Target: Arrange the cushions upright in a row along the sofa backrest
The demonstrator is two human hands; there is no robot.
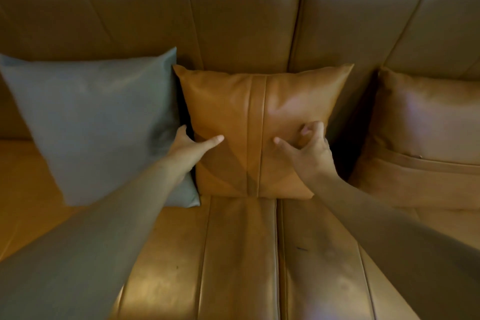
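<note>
Nearest, the sofa seat lies bare under both forearms. The left hand clasps the tan cushion's left edge, thumb across its face, fingers hidden behind. The right hand rests on its lower right face, fingers curled, pinching nothing I can make out. This cushion stands upright between the grey cushion, just beside it, and another tan cushion farther right, all against the backrest. Released carelessly, it could slump forward on the slick leather or knock the grey one askew.
</note>
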